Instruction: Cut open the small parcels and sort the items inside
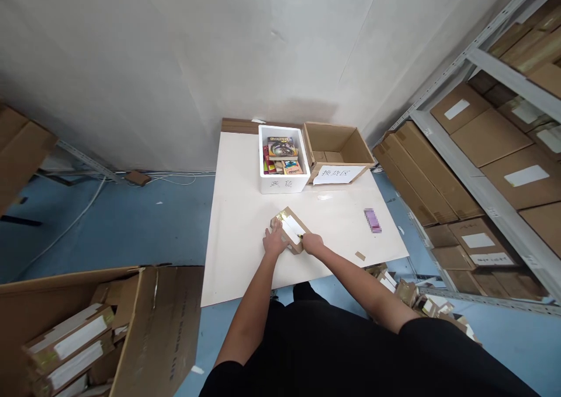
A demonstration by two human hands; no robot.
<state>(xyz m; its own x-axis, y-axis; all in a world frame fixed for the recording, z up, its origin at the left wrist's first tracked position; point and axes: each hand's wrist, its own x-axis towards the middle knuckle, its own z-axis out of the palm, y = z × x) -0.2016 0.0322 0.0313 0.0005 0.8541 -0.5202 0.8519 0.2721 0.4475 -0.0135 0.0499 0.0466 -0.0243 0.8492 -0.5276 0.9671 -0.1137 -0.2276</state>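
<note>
A small brown cardboard parcel (290,228) with a white label lies near the front of the white table (245,221). My left hand (274,242) rests against the parcel's left side, fingers curled on it. At the parcel's right end, my right hand (312,242) is closed round a small dark tool whose tip touches the label's edge.
A white bin (283,182) of coloured items and an open brown box (335,151) with a paper sign stand at the table's back. A purple item (372,220) lies right. An open carton of parcels (74,338) sits lower left; shelves of boxes (486,151) fill the right.
</note>
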